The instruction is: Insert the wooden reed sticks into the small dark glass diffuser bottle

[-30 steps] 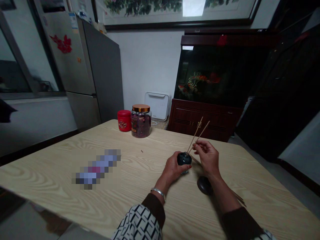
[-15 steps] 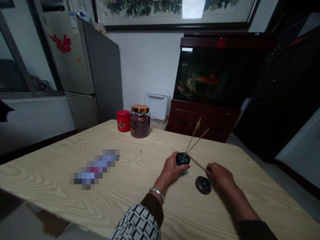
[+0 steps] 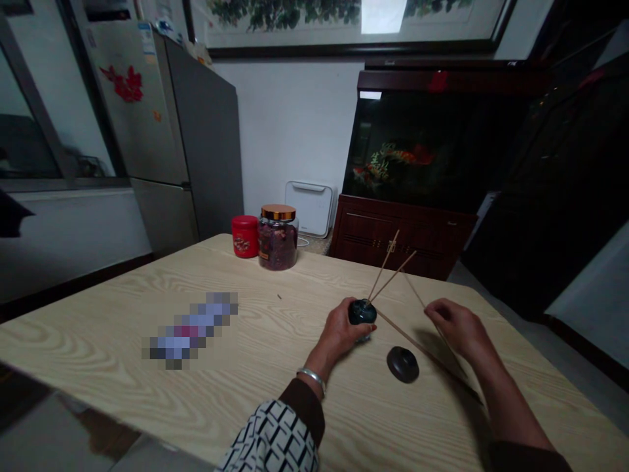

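My left hand (image 3: 340, 330) is wrapped round a small dark pot (image 3: 362, 312) that stands on the wooden table (image 3: 236, 367). Two thin wooden sticks (image 3: 388, 267) stand in the pot and lean to the upper right. My right hand (image 3: 455, 328), to the right of the pot, pinches another thin stick (image 3: 417, 292) and holds it above the table. One more stick (image 3: 407, 337) lies on the table from beside the pot toward the right. A dark round lid (image 3: 402, 364) rests on the table between my hands.
A glass jar with a copper lid (image 3: 278, 236) and a red tin (image 3: 244, 236) stand at the table's far edge. A blurred patch (image 3: 189, 330) lies at the left middle. Behind are a fridge (image 3: 167, 131), a white box (image 3: 308, 207) and a fish tank on a cabinet (image 3: 417, 170).
My right hand let go of the sticks in the pot, dropped to the table by the lid, then rose to the right with another stick pinched. The left hand stayed on the pot.
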Demonstrator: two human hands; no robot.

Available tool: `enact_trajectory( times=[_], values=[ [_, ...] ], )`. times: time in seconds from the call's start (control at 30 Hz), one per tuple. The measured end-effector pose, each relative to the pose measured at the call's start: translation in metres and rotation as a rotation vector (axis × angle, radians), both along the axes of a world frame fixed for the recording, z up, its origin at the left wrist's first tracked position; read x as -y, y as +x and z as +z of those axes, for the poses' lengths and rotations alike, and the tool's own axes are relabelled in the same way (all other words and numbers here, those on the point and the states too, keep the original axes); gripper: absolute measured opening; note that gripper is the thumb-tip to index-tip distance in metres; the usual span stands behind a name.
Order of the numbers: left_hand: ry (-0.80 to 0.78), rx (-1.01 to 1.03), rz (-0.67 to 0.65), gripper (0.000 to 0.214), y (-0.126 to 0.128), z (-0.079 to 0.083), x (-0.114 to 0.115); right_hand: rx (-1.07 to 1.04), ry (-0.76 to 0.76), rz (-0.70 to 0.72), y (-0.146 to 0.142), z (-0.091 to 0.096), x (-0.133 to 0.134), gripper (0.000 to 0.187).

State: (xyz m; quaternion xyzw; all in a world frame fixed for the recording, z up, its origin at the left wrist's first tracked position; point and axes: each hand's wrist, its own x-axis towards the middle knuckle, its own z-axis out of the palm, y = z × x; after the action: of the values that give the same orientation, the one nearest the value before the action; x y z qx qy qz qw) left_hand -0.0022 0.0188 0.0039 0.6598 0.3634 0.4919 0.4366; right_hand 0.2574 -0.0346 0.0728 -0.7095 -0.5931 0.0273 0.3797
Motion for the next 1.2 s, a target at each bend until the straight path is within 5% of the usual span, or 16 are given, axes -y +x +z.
enact_trajectory(
  times=[0.13, 0.27, 0.67, 1.03, 1.2],
  values=[
    [0.003, 0.001, -0.005, 0.06, -0.001, 0.0, 0.001, -0.697, 0.422, 0.026, -0.016, 0.032, -0.002, 0.027],
    [0.002, 0.009, -0.003, 0.059, 0.0, 0.0, 0.001, -1.015, 0.518, 0.134, -0.056, 0.041, -0.008, 0.033],
    [0.006, -0.011, 0.014, 0.059, 0.0, 0.002, 0.0, -0.876, 0.572, 0.23, -0.088, 0.03, -0.03, 0.026],
    [0.008, -0.023, 0.016, 0.058, 0.0, 0.003, 0.001, -0.607, 0.192, 0.366, -0.102, -0.004, -0.031, 0.03],
    [0.013, -0.019, 0.004, 0.057, 0.0, 0.004, 0.004, -0.532, 0.07, 0.329, -0.069, -0.009, -0.024, 0.032]
  ],
)
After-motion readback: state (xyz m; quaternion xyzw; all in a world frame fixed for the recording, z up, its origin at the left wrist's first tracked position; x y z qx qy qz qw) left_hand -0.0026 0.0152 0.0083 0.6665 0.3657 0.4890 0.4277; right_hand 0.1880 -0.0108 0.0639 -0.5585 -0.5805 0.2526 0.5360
